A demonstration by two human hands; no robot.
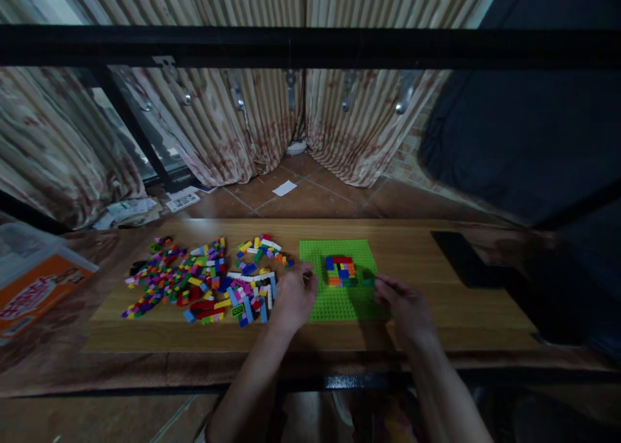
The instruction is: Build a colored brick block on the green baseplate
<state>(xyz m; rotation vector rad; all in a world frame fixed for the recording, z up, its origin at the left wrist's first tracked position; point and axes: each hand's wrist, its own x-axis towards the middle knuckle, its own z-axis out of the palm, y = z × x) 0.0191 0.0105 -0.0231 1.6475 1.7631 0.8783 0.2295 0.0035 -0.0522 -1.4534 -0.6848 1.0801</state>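
Observation:
A green studded baseplate [317, 307] lies on the wooden board, and a small multicoloured block of toy bricks [340, 271] stands on it, built of red, blue, yellow, orange and green pieces. My left hand [295, 297] is over the plate's left edge with its fingers pinched together; a small dark piece seems to show at the fingertips, too unclear to name. On the other side, my right hand [405, 304] pinches a dark green toy brick [369, 281] just right of the built block, above the plate.
Loose bricks [165, 271] in many colours spread over the left part of the wooden board [412, 255]. A dark flat object [458, 255] lies at the right. An orange-labelled plastic box [43, 288] stands far left. A black bar [310, 46] with hooks crosses in front.

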